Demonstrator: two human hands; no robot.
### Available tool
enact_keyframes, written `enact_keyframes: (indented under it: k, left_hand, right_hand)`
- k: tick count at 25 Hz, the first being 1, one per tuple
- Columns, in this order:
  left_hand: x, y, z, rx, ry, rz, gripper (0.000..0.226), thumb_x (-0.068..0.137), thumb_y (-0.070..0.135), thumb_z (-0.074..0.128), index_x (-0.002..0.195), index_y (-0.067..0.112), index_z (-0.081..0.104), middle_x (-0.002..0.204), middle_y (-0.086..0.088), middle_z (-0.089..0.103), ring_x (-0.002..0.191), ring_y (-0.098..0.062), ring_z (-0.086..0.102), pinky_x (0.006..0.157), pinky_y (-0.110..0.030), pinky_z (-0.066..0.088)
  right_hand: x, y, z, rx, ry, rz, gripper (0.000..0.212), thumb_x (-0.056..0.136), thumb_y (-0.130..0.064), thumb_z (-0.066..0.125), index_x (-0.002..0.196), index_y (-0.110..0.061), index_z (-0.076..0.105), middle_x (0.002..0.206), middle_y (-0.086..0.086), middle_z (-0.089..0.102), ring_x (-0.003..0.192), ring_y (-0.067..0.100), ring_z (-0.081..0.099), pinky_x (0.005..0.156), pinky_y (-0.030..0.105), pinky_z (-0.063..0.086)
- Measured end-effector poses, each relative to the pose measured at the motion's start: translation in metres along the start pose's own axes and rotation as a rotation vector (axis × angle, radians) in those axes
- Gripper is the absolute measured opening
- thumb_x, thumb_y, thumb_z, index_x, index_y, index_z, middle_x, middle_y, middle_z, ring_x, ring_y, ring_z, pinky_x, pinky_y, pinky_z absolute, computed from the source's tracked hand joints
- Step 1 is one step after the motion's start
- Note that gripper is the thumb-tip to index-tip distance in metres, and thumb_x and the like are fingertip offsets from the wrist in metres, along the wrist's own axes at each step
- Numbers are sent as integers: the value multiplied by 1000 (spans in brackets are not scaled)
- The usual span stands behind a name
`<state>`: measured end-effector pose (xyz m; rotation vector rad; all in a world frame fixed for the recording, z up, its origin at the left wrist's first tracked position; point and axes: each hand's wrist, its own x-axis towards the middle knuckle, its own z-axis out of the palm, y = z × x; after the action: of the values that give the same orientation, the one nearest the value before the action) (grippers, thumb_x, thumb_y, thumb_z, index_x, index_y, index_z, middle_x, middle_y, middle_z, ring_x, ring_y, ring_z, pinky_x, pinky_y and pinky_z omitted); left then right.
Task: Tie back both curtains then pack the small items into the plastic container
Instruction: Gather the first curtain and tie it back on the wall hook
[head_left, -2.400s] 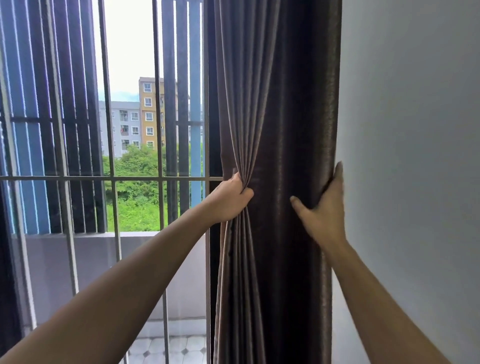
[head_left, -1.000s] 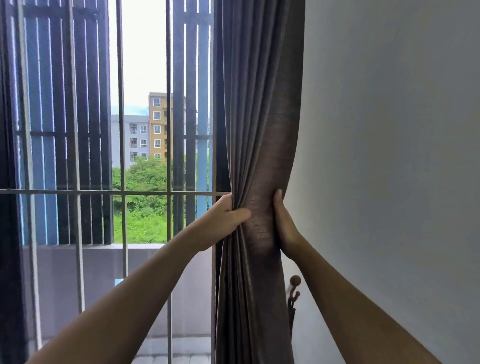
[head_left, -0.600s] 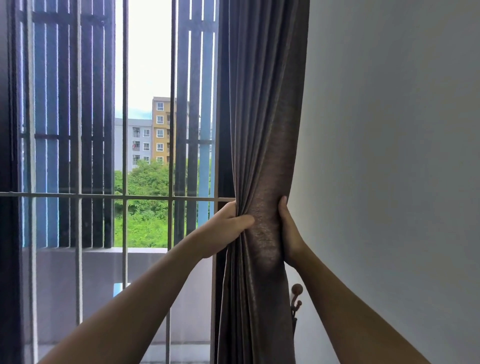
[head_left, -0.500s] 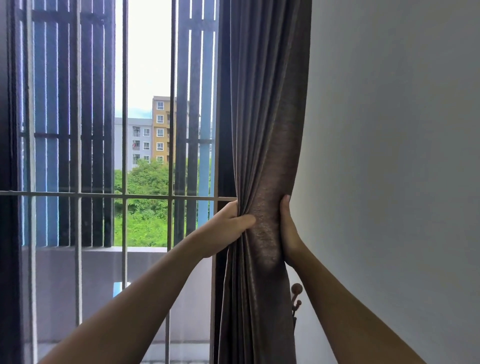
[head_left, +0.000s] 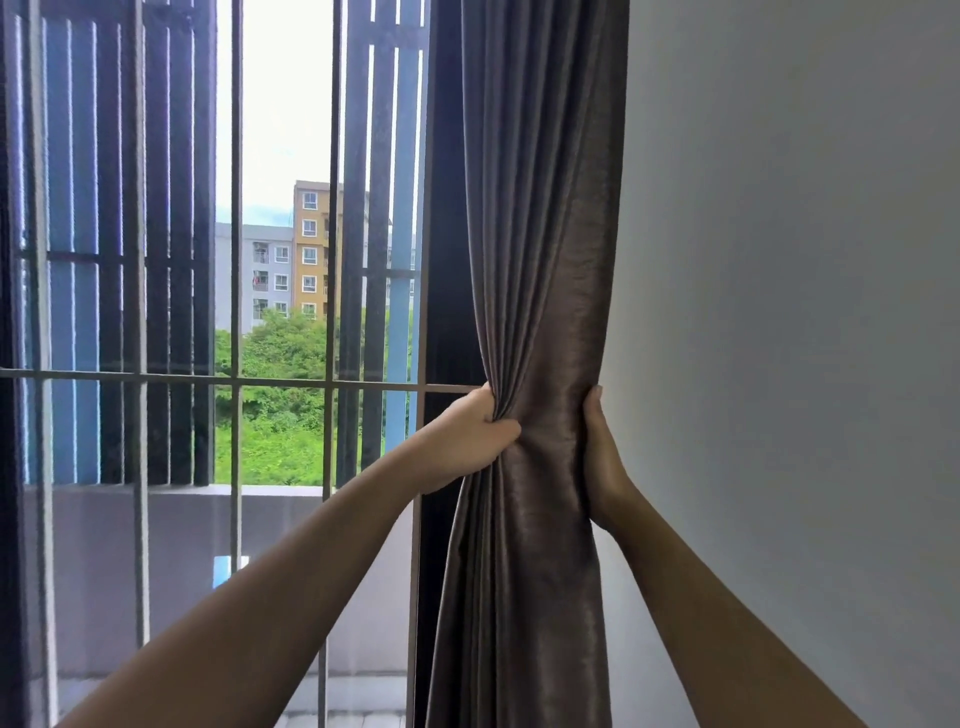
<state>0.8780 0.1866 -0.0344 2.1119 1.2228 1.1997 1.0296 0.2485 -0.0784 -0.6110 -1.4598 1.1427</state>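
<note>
The brown curtain hangs straight up and down, so its long way runs from the top of the picture to the bottom. It sits at the right side of the window, just beside the plain pale wall. It is squeezed into a thin bunch in the middle and gets wider above and below that spot. The left hand is curled tight on the left edge of the bunch, with folds of cloth pinched under the thumb. The right hand holds the right edge; its thumb shows on the wall side and its fingers go round behind the cloth, where they are hidden. Both arms reach up from the bottom of the picture. Left of the curtain, thin metal bars stand in front of the window, and one flat bar crosses them at about the height of the hands. Behind the bars are dark and blue slats and a low grey balcony wall. Far away there are green trees, a yellow building and a grey building under a bright sky.
</note>
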Motion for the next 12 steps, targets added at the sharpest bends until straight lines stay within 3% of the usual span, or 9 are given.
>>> enact_keyframes:
  k: [3, 7, 12]
  left_hand:
    - [-5, 1, -4, -74, -109, 13, 35, 92, -7, 38, 77, 21, 52, 70, 9, 57, 56, 9, 58, 55, -8, 43]
    - [-5, -4, -11, -69, -72, -21, 30, 93, -4, 40, 75, 19, 48, 69, 7, 52, 49, 9, 54, 49, -7, 40]
    - [-3, -10, -16, 35, 5, -56, 16, 91, 0, 41, 94, 15, 47, 87, 2, 57, 71, -4, 56, 61, -18, 43]
  right_hand:
    - [3, 0, 0, 16, -5, 13, 64, 91, -62, 20, 126, -21, 55, 122, 7, 64, 109, 20, 64, 99, 39, 47]
    - [3, -2, 12, -39, -13, 40, 56, 92, -61, 18, 117, -28, 56, 122, 4, 62, 108, 18, 63, 100, 37, 47]
    - [1, -10, 19, -180, -10, 93, 54, 92, -63, 16, 120, -31, 49, 114, -7, 61, 100, 7, 61, 94, 26, 45]
